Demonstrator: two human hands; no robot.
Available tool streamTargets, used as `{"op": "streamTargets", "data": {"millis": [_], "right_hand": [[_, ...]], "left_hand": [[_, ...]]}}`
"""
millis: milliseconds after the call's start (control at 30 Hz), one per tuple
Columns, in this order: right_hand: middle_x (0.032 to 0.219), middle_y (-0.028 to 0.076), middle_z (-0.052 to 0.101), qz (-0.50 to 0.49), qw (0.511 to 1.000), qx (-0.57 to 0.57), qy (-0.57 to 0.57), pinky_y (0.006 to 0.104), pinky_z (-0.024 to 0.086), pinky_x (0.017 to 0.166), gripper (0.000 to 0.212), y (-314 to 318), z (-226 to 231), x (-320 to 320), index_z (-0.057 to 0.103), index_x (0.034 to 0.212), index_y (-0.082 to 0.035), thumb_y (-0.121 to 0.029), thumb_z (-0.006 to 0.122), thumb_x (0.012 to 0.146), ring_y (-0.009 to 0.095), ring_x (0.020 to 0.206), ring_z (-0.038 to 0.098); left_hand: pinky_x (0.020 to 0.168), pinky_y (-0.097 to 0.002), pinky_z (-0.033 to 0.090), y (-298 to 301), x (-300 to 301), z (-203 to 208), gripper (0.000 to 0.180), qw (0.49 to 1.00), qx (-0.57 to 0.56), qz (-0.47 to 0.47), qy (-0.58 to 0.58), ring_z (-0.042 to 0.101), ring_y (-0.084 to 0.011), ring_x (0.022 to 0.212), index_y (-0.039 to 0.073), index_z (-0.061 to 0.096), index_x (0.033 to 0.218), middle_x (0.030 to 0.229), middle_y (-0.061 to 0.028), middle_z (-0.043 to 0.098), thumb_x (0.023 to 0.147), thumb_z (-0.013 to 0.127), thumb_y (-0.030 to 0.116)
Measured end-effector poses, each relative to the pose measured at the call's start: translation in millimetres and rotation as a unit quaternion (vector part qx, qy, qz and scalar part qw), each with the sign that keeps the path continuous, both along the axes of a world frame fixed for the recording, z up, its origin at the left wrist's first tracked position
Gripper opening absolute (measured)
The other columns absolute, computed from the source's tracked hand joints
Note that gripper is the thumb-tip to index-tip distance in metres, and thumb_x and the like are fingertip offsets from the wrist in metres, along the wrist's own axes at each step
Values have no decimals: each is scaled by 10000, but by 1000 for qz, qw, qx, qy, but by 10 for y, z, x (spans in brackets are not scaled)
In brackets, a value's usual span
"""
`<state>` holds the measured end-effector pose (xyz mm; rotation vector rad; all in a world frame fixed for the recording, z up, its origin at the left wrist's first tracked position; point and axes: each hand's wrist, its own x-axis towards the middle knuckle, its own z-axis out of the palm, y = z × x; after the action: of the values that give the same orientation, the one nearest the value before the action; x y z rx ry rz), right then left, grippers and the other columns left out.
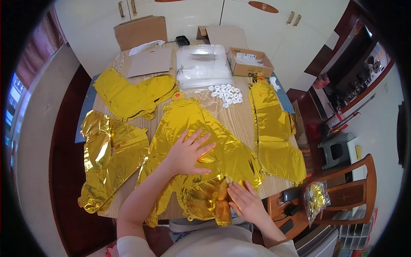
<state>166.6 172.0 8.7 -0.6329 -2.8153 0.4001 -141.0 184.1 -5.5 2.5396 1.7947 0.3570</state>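
A large, flat, shiny gold foil piece with a crimped edge (229, 154) is lying at the near middle of the pale wood-grain desk (237, 120), its near end bunching into a puckered, folded-over part close to the person's body. The left grip (188, 154) is spreading its fingers flat on the foil, released and grasping nothing, while the right grip (247, 204) is resting extended fingers against the puckered part, also looking unclenched, though its underside is not showing. A creased gold foil piece (124, 150) is lying to the left, and a long gold foil piece (272, 132) is lying to the right. Judging by its thin, wrinkling skin, the foil is probably behaving as something very light, limp and slippery, creasing readily and perhaps tearing wherever nails are digging in. A broad, flat palm is likely serving best for steadying the smooth middle, while the crimped edge is looking like the better place for taking hold, pinching softly along the seam rather than squeezing the puffed folds
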Motion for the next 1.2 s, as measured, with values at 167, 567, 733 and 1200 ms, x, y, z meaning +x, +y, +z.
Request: {"op": "streamTargets", "data": {"millis": [167,567,733,1200], "right_hand": [[1350,125,551,25,999,23,-3,474,300,1123,475,-33,-10,-82,557,1296,-28,-263,637,891,261,1320,464],[1401,122,502,22,999,32,-25,466,317,1113,478,-73,-47,-186,552,1301,-33,-269,634,893,268,1355,421],[1402,118,500,20,999,28,-32,461,320,1112,480,-67,-40,-212,557,1296,-31,-285,634,896,270,1359,413],[1436,30,490,34,998,24,-47,569,280,1099,608,155,-17,-231,584,1318,-251,-607,597,826,371,1357,387]], "left_hand": [[1123,-575,235,11,7,8,867,1000,7,-2,-8,346,-356,1384,217,445,1438,1487,-112,409,751,590,724],[1121,-581,233,-1,2,4,871,1000,6,0,-11,339,-347,1391,223,442,1440,1492,-105,404,742,607,718],[1123,-581,228,-4,2,3,877,1000,2,1,-8,333,-348,1394,222,439,1442,1494,-104,401,743,601,724],[1144,-539,226,-11,62,-49,757,997,-12,-78,-14,340,-338,1396,100,393,1456,1499,-112,396,886,544,574]]}}
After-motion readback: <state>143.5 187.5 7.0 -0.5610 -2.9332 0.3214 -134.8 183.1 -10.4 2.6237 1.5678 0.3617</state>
